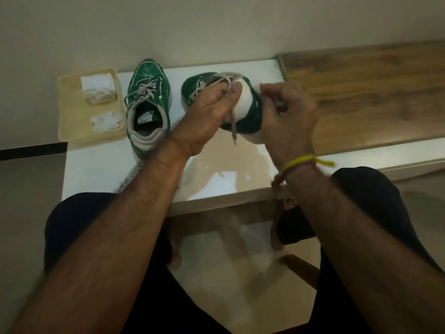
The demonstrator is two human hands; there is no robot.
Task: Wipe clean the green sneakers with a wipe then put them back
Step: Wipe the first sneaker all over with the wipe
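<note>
Sideways, green sneaker (250,116) shows white sole, grey laces dangling.

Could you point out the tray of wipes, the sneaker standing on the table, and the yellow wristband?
Tray of wipes (72,112): head view, on its bare cream floor.
Sneaker standing on the table (147,73): head view, on its green toe.
Yellow wristband (297,161): head view, on the band across the right wrist.

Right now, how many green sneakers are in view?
2. One green sneaker stands on the white table beside the cream tray; the other sneaker is held tilted in the left hand, with the right hand at its heel.
</note>
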